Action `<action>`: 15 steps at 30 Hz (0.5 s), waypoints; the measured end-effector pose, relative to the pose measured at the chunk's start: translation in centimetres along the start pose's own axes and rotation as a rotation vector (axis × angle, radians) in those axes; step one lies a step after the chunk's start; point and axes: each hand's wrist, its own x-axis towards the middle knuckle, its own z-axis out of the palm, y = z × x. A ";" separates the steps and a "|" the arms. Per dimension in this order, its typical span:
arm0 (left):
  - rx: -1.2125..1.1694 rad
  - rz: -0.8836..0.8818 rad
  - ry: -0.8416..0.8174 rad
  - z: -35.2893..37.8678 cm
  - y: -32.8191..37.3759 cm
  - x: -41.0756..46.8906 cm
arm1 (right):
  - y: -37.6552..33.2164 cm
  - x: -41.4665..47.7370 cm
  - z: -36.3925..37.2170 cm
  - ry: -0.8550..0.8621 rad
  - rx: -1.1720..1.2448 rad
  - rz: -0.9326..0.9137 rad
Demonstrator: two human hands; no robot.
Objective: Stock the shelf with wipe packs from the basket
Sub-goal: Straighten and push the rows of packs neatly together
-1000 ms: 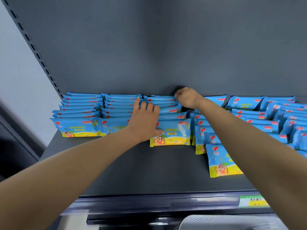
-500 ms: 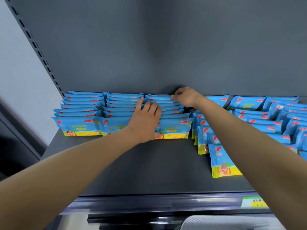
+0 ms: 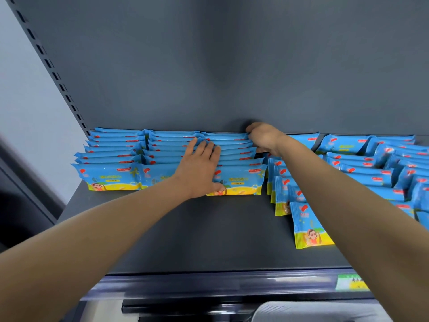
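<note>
Now, L hand (image 3: 199,168) lies flat, fingers straight, on packs (image 3: 236,180) at frame centre, on shelf (image 3: 209,240); R hand (image 3: 264,138) curled at packs' back end, centre-right; if it grips, cannot tell.

Glossy plastic wipe packs (image 3: 234,180); matt metal shelf (image 3: 209,235).

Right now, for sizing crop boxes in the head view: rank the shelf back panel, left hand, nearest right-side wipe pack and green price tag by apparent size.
1. shelf back panel
2. left hand and nearest right-side wipe pack: alike; the pack sits nearer, so unranked
3. green price tag
</note>
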 end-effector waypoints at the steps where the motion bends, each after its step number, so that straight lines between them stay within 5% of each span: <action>1: -0.025 0.003 -0.009 -0.1 -0.1 0.0 | 0.0 -0.2 0.0 0.005 -0.015 -0.003; 15: -0.117 -0.031 0.011 0.6 0.2 -0.4 | -0.7 -3.4 -0.5 -0.121 -0.379 0.086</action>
